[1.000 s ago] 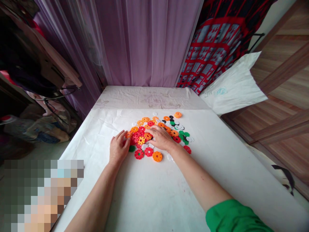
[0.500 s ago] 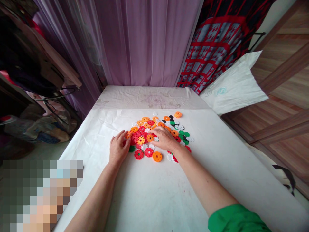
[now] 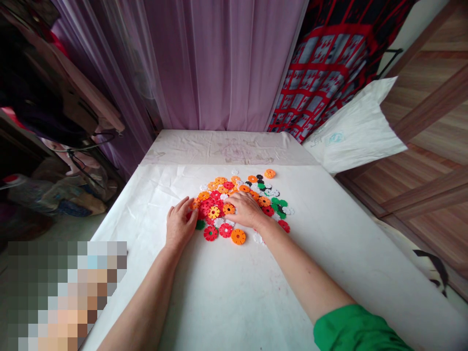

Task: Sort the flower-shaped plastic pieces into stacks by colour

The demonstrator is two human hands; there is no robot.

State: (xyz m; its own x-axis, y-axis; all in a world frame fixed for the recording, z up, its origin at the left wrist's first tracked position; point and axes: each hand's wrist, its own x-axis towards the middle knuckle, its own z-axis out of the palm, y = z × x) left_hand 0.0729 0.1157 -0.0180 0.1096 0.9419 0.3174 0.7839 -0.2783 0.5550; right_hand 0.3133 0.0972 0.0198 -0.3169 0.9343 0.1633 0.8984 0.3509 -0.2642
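Note:
A heap of flat plastic snowflake discs [image 3: 219, 200] in red, orange, white, green and black lies on the white sheet over the table [image 3: 226, 292]. My left hand [image 3: 180, 222] rests flat at the heap's left edge, fingers stretched out, tips touching the red and orange discs. My right hand [image 3: 247, 208] lies palm down on the middle of the heap, fingers spread over the discs and hiding some of them. Neither hand holds a disc. A red disc [image 3: 210, 233], a second red disc [image 3: 225, 230] and an orange disc [image 3: 238, 237] lie nearest me, between the two wrists.
A purple curtain [image 3: 219, 63] hangs behind the table. A white plastic bag [image 3: 354, 131] sits at the table's right rear corner against a wooden wall [image 3: 431, 146]. A red and black cloth [image 3: 321, 73] hangs at the back right. Clutter and a shelf [image 3: 54, 146] stand to the left.
My right hand has shifted slightly over the heap, right and then back left, pushing some discs around. The left hand has stayed in place.

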